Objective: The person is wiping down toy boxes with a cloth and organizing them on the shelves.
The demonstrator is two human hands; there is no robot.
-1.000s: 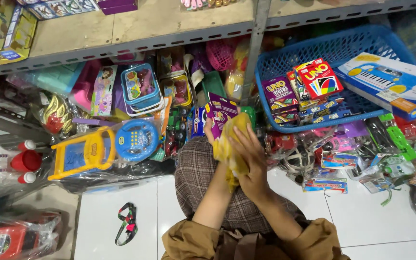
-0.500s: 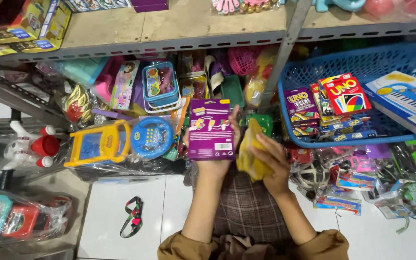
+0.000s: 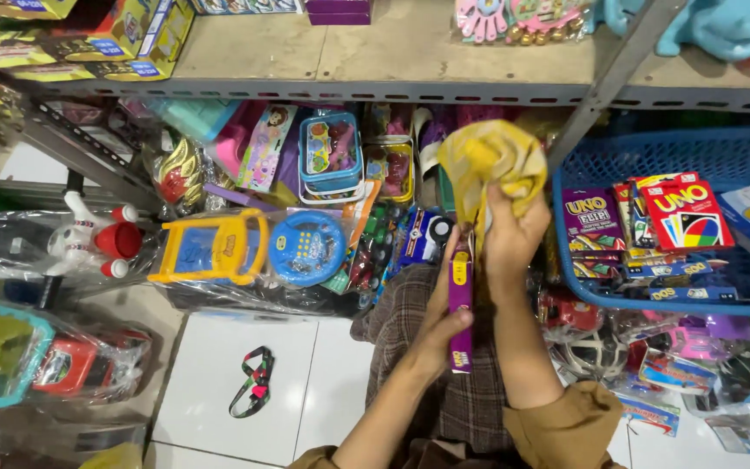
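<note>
1. The left hand [image 3: 440,326] grips a flat purple card pack [image 3: 460,300] by its long sides, thumb on one face and fingers behind, so the pack stands on edge and shows only its thin side to the camera.
2. The right hand [image 3: 514,239] is closed on a crumpled yellow cloth [image 3: 490,161], which bunches above the fingers; its lower part lies against the pack's top end, a position suited to wiping the packaging.
3. Both hands work in front of the person's checked lap, just near of the shelf's lower tier, well clear of the white floor tiles [image 3: 249,382].
4. To the right, a blue plastic basket [image 3: 601,156] of card game boxes stands close; its near rim is just beside the right wrist, with little room to swing that way.
5. A slanted metal shelf brace [image 3: 614,78] passes right above the cloth, limiting upward movement.
6. To the left are a bagged yellow toy phone [image 3: 210,247] and a blue round toy [image 3: 305,247]; open room lies only near, toward the person.
</note>
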